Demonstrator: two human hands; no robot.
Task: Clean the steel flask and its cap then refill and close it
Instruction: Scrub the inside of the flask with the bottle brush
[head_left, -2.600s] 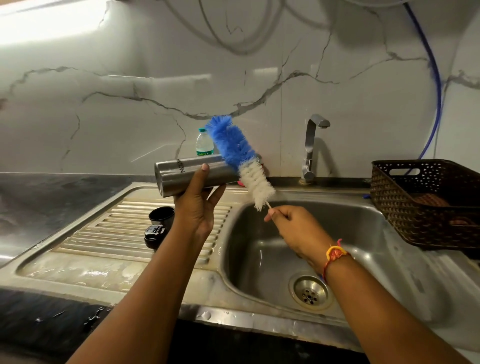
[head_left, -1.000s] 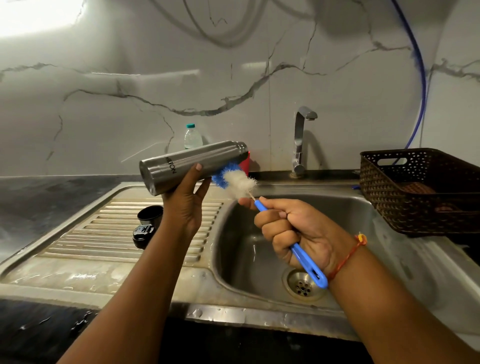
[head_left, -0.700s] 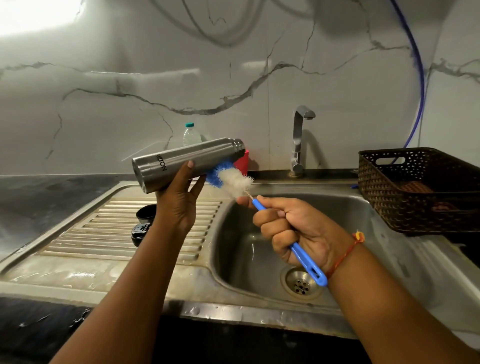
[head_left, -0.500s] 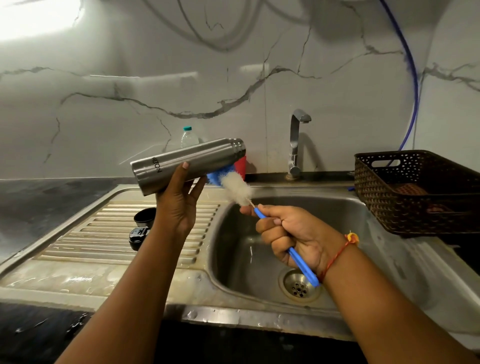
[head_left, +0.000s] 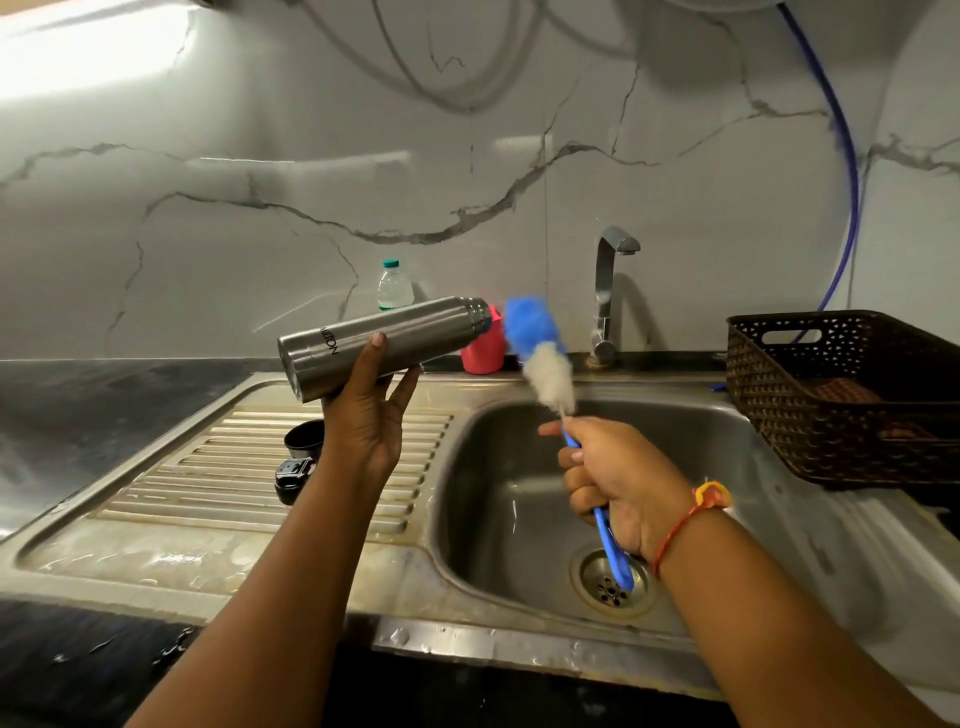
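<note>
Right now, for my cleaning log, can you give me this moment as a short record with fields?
left hand: holds steel flask nearly level, mouth end slightly raised
right hand: grips bottle brush by its blue handle
brush position: outside the flask, beside its mouth, blurred
flask cap: off, on the drainboard beside a black cup
tap: no water seen running

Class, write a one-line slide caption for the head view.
Left hand holds the steel flask sideways; right hand grips the bottle brush beside its mouth, above the sink.
</note>
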